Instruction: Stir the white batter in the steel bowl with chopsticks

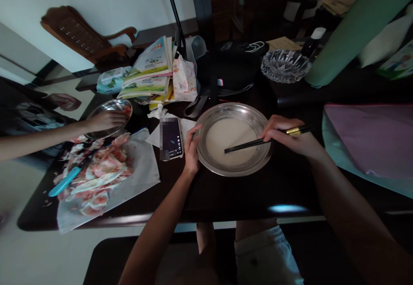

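In front of me a wide metal basin (206, 167) stands on the dark table, with a milky white liquid (222, 134) in it. My left hand (192, 149) grips the basin's left rim, fingers on the outer side and top edge. A pair of black chopsticks (247, 144) with gold bands is held in my right hand (284, 134), over the basin's right side. Their tips reach the liquid near the middle. Just left of my left hand lies a phone (176, 139) with its screen lit, on white paper (190, 126).
At the left, another person's hand (105, 121) reaches into a metal bowl (111, 104). Peeled pink-and-white skins (106, 167) and a blue-handled knife (66, 181) lie on a white sheet (145, 160). Behind stand booklets (150, 65), a tissue pack (185, 78) and a glass bowl (285, 66).
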Motion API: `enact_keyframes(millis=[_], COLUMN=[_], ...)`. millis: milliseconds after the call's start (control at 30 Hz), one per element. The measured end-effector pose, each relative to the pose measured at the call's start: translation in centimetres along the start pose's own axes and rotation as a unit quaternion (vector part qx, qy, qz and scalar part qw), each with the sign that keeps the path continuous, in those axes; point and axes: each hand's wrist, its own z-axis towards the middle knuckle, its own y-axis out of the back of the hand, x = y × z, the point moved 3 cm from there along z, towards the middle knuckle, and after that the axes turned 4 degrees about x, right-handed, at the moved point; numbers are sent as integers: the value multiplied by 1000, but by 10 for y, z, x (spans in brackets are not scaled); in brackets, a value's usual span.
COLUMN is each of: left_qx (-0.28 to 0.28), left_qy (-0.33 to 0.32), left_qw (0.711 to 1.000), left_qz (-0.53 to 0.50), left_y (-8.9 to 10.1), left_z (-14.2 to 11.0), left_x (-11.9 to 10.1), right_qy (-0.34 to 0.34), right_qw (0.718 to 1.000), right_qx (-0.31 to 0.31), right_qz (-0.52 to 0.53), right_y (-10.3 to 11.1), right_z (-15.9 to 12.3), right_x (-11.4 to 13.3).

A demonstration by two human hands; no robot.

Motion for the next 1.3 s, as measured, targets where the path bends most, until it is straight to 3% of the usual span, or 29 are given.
enact_keyframes(millis=[167,400,500,600,800,900,1033,1167,1300], left_qx=[5,1,2,0,6,6,5,7,5], left_qy=[-8,-8,-13,-12,-3,1,-3,-3,-9], left_qw=[1000,1000,1000,1000,1000,1000,1000,1000,1000], left_qz=[-2,4,14,19,-2,-15,-20,-8,8], left_y=[0,-1,-1,0,0,0,0,0,1], left_z=[0,-1,0,0,-1,-1,-1,-1,0], left_x=[-2,-5,-7,-7,-3,-1,0,-1,-2], right_qy=[15,-43,-38,-28,4,15,-2,-33,-31], right_qw=[998,986,986,991,1000,998,992,986,988], right_qx=[-31,-162,-153,-103,-1,-15,-84,-158,-145], right_qz=[-59,-13,51,75,-15,-62,-89,-30,51], right_y=[-5,25,29,23,-1,-5,4,21,27], right_z=[2,-7,-10,-9,0,2,0,-6,-10], right_x=[-6,-10,-10,-7,0,-3,-5,-6,-6])
